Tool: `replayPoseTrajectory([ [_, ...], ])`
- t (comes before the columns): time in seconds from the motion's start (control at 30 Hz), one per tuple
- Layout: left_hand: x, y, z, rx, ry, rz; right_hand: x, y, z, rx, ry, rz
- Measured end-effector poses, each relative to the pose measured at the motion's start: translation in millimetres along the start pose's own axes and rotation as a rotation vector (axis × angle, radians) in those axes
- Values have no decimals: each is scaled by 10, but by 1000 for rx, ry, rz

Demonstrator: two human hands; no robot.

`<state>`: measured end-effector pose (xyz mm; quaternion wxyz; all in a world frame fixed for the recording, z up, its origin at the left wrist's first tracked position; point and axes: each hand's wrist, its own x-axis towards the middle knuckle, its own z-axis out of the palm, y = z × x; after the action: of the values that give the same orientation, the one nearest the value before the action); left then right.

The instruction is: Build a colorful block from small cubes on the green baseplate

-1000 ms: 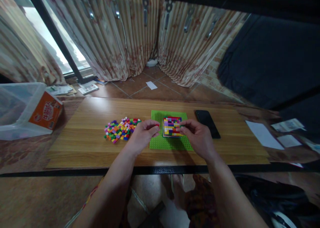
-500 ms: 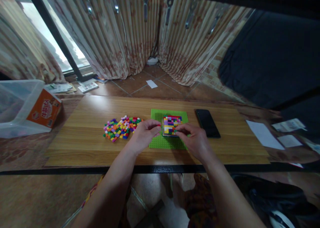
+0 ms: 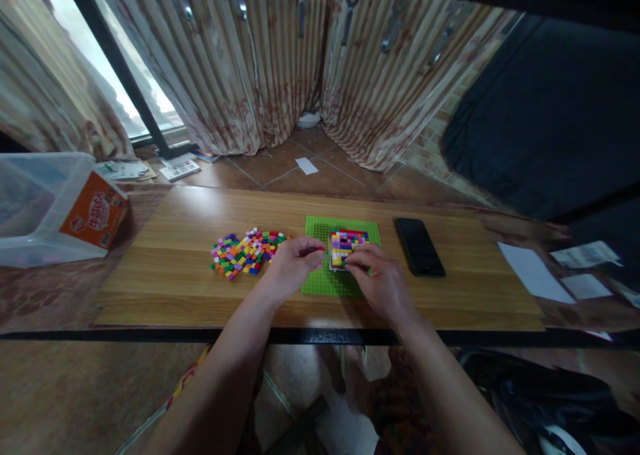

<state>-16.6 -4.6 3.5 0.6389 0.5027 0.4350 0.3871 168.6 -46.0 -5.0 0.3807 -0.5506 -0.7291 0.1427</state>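
Observation:
A rectangular block of many-coloured toy bricks [image 3: 344, 240] sits on a green studded baseplate [image 3: 320, 283]. Just left of this block, my left hand [image 3: 294, 263] is closed in a pinch, with a small red brick [image 3: 321, 248] at the fingertips. My right hand [image 3: 379, 275] reaches over the block's front right part, thumb and fingers pressed together at its top. Whatever lies between those fingertips is hidden. Beyond my left hand spreads a loose pile of small coloured bricks [image 3: 245, 255], partly covered by that hand.
A black phone [image 3: 420, 247] lies right of the baseplate on the wooden board [image 3: 165, 275]. A clear plastic bin [image 3: 45, 242] with an orange label stands at the far left. Papers [image 3: 535, 272] lie on the right. A dark edge [image 3: 320, 336] runs along the front.
My right hand has shifted slightly left along the front of the brick block. My left hand keeps its pinch beside the block. The whole view has moved a little.

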Motion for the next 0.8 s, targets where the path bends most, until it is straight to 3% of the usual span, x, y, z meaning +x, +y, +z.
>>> replayPoseTrajectory([
  [0.47,14,-55,3,52,-23,32,3,37,97,-24,36,-48],
  [0.8,-8,-19,30,70,-53,30,-11,10,46,53,71,36],
])
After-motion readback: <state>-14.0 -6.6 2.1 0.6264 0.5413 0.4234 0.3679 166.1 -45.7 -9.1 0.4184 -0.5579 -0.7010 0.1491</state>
